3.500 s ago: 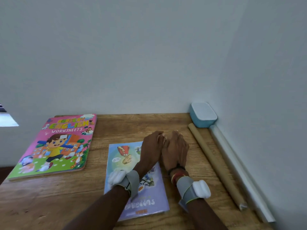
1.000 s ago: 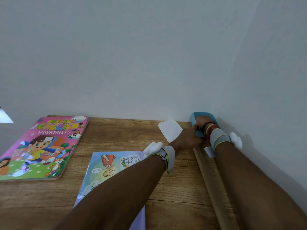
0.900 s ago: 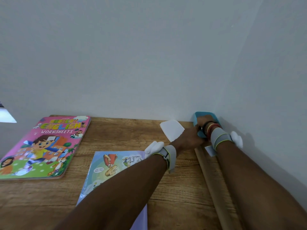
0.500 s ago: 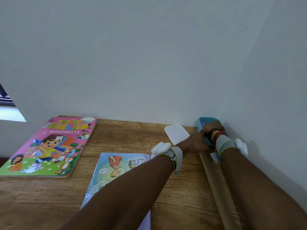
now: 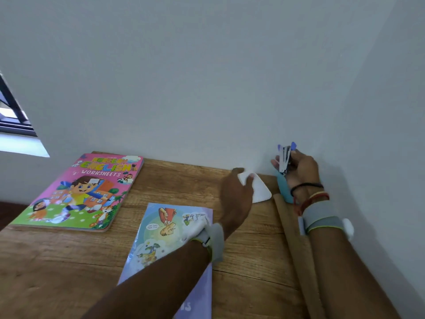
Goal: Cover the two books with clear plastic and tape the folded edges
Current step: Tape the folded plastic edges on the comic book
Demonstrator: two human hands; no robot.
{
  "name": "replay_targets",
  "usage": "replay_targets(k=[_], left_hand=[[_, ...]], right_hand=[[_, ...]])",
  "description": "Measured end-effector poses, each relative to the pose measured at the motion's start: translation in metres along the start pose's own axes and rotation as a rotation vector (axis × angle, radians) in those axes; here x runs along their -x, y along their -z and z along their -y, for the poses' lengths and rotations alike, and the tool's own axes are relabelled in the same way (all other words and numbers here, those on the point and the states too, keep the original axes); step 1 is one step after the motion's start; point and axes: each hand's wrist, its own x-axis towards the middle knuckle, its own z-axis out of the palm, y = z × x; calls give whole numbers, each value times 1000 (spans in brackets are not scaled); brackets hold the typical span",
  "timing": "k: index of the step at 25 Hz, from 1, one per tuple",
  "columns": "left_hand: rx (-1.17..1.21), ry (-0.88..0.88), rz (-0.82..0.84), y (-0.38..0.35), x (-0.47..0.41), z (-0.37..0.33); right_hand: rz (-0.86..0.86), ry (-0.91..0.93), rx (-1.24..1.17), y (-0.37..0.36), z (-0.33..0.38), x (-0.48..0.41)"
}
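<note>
We note left hand (image 5: 234, 194) pinching lid (image 5: 261, 192), right hand (image 5: 301, 172) curled round blurred item (image 5: 284, 159), above box (image 5: 283, 190).

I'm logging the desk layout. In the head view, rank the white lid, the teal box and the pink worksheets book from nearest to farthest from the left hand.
1. white lid: in the grip of the left hand, touching it.
2. teal box: just to the right, in the wall corner.
3. pink worksheets book: far to the left, across the table.
</note>
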Motion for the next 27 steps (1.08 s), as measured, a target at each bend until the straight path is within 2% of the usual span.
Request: replay_targets(k=[2, 3, 4, 6, 7, 10, 12, 14, 18, 20, 21, 22, 24, 26, 27], left_hand=[[-118, -3, -175, 42, 20, 27], [-221, 22, -228, 69, 30, 43], [-348, 68, -248, 93, 40, 54], [-563, 191, -174, 131, 61, 77], [-616, 240, -115, 144, 69, 85], [-697, 268, 31, 164, 86, 99], [-757, 233, 122, 166, 85, 107], [-820, 93, 182, 163, 66, 117], [-709, -406, 452, 148, 10, 138], [-681, -583, 648, 141, -15, 133], [-681, -670, 720, 137, -24, 129], [-680, -766, 741, 133, -31, 124], [-671, -1019, 675, 124, -40, 121], [-693, -1213, 534, 120, -46, 123], [-728, -1218, 456, 121, -48, 125]], right_hand=[[131, -91, -11, -18, -24, 20], [153, -78, 113, -28, -43, 32], [166, -9, 347, -35, -64, 42], [252, 221, 942, -45, -111, 64], [357, 304, 1145, -50, -131, 74], [615, 305, 1549, -61, -160, 88], [618, 265, 1620, -58, -164, 86], [547, 250, 1700, -50, -161, 81], [496, 63, 2135, -33, -120, 71], [382, 250, 2129, -34, -106, 70], [366, 382, 2003, -35, -105, 71], [404, 427, 1857, -37, -109, 74], [535, 309, 1667, -39, -119, 83], [557, 234, 1659, -29, -130, 84], [533, 224, 1681, -25, -132, 85]])
